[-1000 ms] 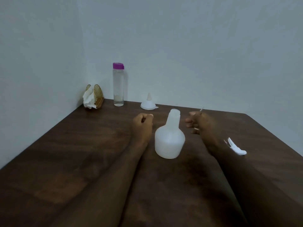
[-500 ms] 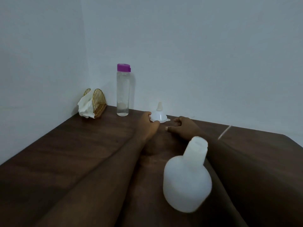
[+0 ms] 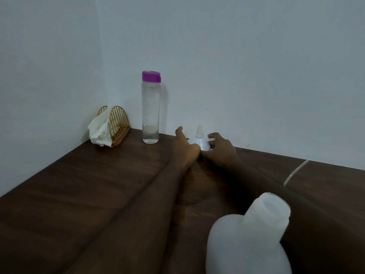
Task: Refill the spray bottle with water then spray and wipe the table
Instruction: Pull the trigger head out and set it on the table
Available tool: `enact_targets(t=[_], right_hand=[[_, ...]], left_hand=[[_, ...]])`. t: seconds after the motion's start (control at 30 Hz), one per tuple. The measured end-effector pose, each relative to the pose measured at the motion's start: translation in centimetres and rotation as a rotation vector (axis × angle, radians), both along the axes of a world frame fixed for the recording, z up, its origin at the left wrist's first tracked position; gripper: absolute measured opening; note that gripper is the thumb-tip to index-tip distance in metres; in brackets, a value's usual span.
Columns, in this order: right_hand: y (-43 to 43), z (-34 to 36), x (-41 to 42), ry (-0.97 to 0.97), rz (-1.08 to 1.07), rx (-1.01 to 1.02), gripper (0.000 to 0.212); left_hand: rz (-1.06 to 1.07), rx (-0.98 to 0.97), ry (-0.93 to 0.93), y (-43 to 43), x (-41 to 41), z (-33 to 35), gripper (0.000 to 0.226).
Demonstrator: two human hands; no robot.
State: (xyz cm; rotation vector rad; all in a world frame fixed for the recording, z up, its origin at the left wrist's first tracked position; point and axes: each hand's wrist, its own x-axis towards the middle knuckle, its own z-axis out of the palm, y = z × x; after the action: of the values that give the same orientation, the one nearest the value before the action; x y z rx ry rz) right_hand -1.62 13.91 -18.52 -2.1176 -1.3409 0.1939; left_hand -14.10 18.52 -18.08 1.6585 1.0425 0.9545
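The white funnel (image 3: 199, 136) stands spout-up at the back of the dark wooden table (image 3: 94, 194), close to the wall. My left hand (image 3: 186, 147) rests against its left side, fingers apart and index finger raised. My right hand (image 3: 221, 149) curls around its right rim, thumb in front and fingers behind. The uncapped white spray bottle (image 3: 246, 240) stands near me at the lower right, its neck open and no hand on it. A clear water bottle (image 3: 150, 115) with a purple cap stands left of the funnel.
A gold wire holder (image 3: 117, 125) with white napkins sits in the back left corner. The thin white tube (image 3: 295, 172) of the spray head shows at the right, partly behind my right arm. Walls close off the back and the left side.
Both hands have reached from the spray bottle to the funnel at the back. My right hand has gone from flat on the table to curled around the funnel. The view has moved forward.
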Motion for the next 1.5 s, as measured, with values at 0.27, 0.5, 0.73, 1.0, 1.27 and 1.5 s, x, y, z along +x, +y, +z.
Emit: enact_targets(t=[0.27, 0.5, 0.73, 1.0, 1.27, 1.5], right_hand=[[-5.7, 2.1, -2.1, 0.079, 0.011, 0.183, 0.081], [-12.6, 6.2, -4.1, 0.111, 0.018, 0.309, 0.064], [-19.0, 11.4, -6.1, 0.128, 0.013, 0.420, 0.037], [-25.5, 14.8, -9.5, -0.101, 0.118, 0.411, 0.020], [-28.9, 16.5, -11.5, -0.158, 0.061, 0.466, 0.009], [-31.0, 19.1, -12.5, 0.114, 0.034, 0.496, 0.020]], left_hand=[[0.000, -0.184, -0.265, -2.4, -2.6, 1.3, 0.060], [-0.119, -0.235, -0.347, -8.0, -5.3, 4.4, 0.062], [-0.117, 0.111, -0.318, -13.8, -8.6, 8.6, 0.032], [-0.022, 0.316, -0.377, -19.5, -11.6, 10.2, 0.011], [-0.063, 0.348, -0.334, -22.2, -13.7, 9.3, 0.023], [-0.266, 0.379, 0.160, -23.5, -14.0, 5.0, 0.071]])
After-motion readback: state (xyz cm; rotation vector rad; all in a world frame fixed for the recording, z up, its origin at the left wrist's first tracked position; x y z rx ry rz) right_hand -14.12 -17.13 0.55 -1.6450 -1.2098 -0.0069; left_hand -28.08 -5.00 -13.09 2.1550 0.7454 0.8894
